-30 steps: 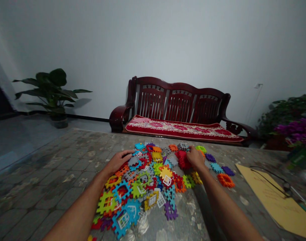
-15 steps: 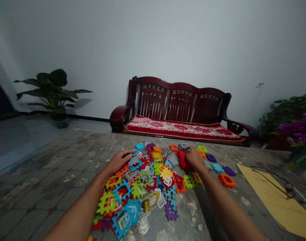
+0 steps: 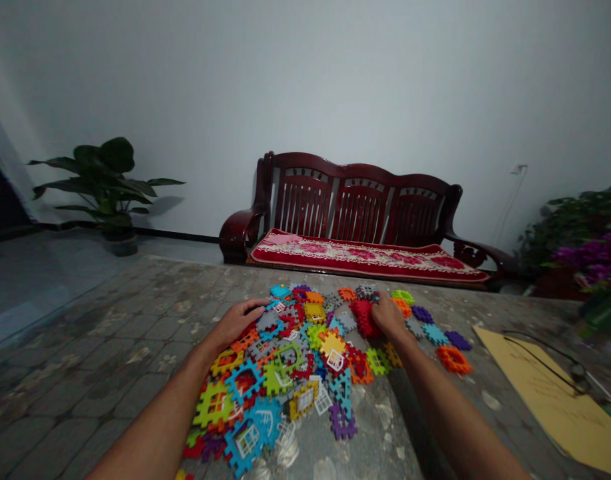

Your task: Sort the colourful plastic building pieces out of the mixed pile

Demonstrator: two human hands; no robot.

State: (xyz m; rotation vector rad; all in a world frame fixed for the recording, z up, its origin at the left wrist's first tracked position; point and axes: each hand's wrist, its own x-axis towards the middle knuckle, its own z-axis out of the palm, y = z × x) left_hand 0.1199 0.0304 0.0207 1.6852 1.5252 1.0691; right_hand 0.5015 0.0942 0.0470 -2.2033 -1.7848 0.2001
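Note:
A heap of flat, notched plastic interlocking building pieces [image 3: 288, 357] in many colours lies across the table. My left hand [image 3: 238, 320] rests at the heap's left side, fingers stretched over the pieces near a small blue one [image 3: 279, 291]. On the far right side of the heap, my right hand [image 3: 387, 315] has its fingers closed on red building pieces [image 3: 364, 319], which look stacked or joined. The back of the hand partly hides its fingertips. Closer to me lie a large blue window piece [image 3: 243, 443] and a purple piece [image 3: 342, 423].
Right of the heap, loose pieces lie scattered, among them an orange square [image 3: 453, 359]. Beyond them are a yellow paper folder [image 3: 550, 400] and glasses [image 3: 578, 380]. A wooden bench [image 3: 360, 200] stands behind the patterned table [image 3: 150, 320]. Potted plants flank the scene.
Both hands stay almost in place. The red pieces at my right hand have shifted very slightly; the heap looks the same.

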